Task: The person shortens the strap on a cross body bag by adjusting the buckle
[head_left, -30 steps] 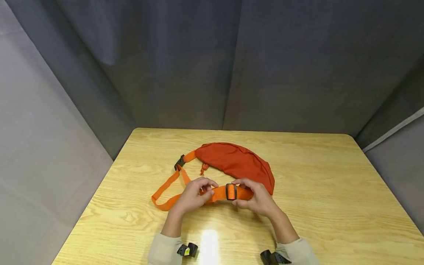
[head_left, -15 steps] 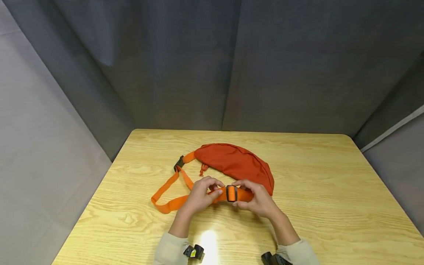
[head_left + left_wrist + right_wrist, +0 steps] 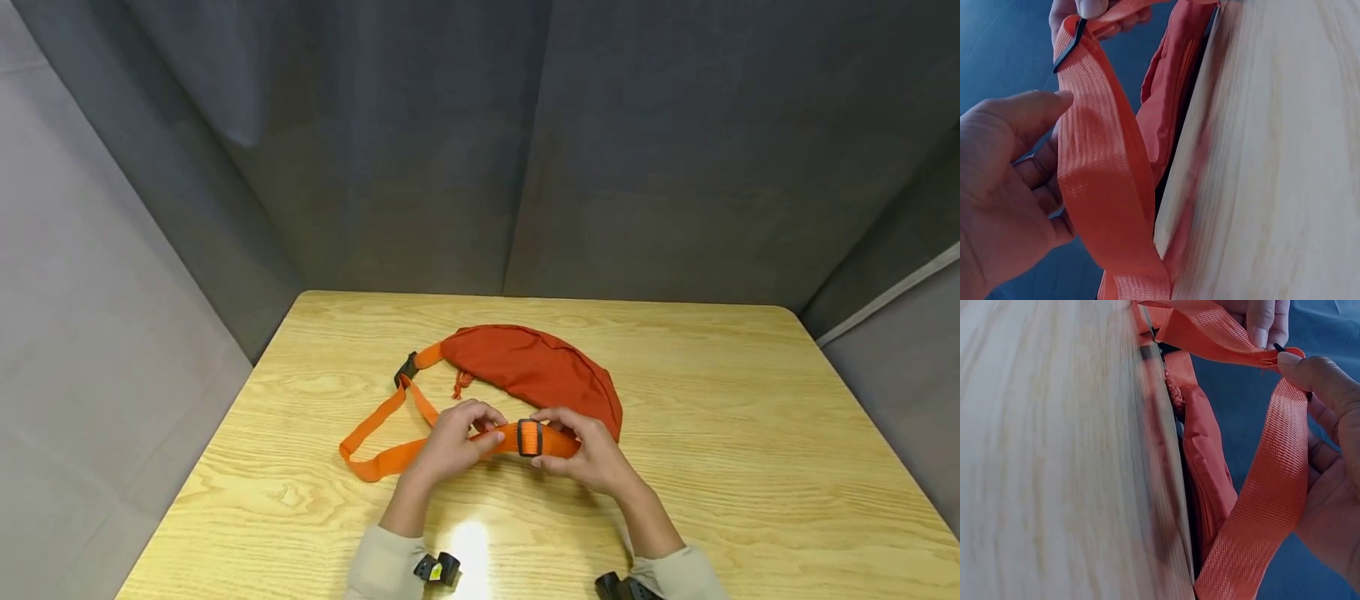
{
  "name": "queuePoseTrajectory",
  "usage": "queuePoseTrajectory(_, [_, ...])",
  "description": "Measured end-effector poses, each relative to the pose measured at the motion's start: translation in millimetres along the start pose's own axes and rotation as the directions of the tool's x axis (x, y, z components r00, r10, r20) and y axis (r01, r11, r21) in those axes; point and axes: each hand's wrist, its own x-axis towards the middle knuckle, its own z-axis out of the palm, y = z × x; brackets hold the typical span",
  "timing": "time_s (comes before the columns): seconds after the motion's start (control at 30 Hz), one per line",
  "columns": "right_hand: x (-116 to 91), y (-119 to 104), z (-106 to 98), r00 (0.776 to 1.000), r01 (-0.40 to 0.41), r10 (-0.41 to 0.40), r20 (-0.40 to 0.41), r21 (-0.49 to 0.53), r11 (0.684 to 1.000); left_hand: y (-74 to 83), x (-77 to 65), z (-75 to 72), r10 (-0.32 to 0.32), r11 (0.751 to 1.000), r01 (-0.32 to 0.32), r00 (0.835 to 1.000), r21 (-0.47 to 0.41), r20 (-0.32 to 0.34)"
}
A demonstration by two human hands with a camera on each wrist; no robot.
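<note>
Orange strap pinched up at its black slider, two-handed
Left hand has the webbing between thumb and fingers, right hand is pinching right at the slider, and the red fanny pack is just lying behind on the tabletop.

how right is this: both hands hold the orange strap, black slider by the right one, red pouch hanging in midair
The red pouch isn't in midair: it lies on the table, as the head view shows. The left hand and right hand do hold the orange strap, with the black slider by the right one.
</note>
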Motion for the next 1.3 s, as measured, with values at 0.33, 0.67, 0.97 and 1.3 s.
queuePoseTrajectory(0.33, [0,8,3,0.999,0.035,-0.035,0.017,-0.02,0.999,-4.9,-4.1,-9.0,0.006,1.0,-0.006,1.0,-0.016,0.01])
queuePoseTrajectory(0.67, [0,39,6,1.0,0.028,-0.029,-0.003,-0.063,0.998,-0.7,-4.5,-8.7,0.008,1.0,-0.008,1.0,0.011,0.028])
queuePoseTrajectory(0.97, [0,37,6,0.999,0.036,-0.036,-0.003,-0.062,0.997,9.3,-3.4,6.2,-0.012,0.993,0.009,1.0,0.119,0.021])
queuePoseTrajectory(1.3, [-1,35,6,1.0,0.01,-0.011,-0.015,-0.048,0.999,9.7,-0.7,13.3,-0.004,0.996,0.004,1.0,0.093,0.004])
